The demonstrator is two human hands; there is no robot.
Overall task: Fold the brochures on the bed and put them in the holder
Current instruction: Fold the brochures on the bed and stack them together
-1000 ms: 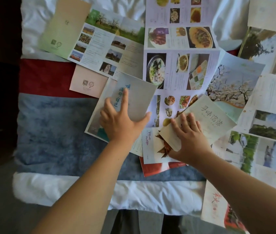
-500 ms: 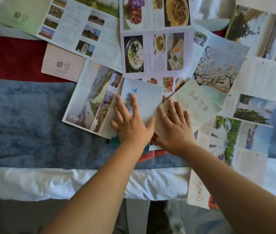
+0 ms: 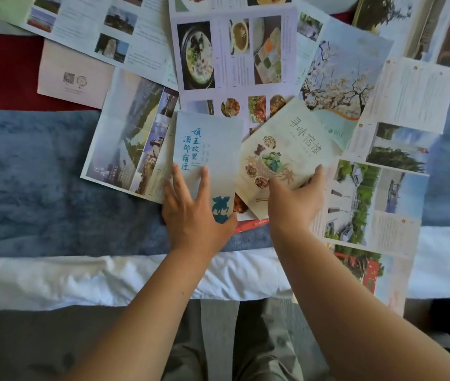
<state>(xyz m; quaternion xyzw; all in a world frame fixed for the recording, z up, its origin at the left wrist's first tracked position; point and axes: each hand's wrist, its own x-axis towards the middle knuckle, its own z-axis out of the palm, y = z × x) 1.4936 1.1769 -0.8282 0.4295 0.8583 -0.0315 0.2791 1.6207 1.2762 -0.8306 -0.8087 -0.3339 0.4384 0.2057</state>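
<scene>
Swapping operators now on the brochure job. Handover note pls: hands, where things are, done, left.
Hands: the left hand is open, straight fingers resting on the folded blue-lettered brochure. The right hand grips the near edge of the folded food-cover brochure, its middle fingers hidden under it.
Things: both folded brochures lie side by side on top of open sheets, such as the food-photo sheet and the landscape sheet, spread over the bed. The holder is not in view.
Done: those two look folded.
Left: fold the open sheets, then put everything in the holder.
</scene>
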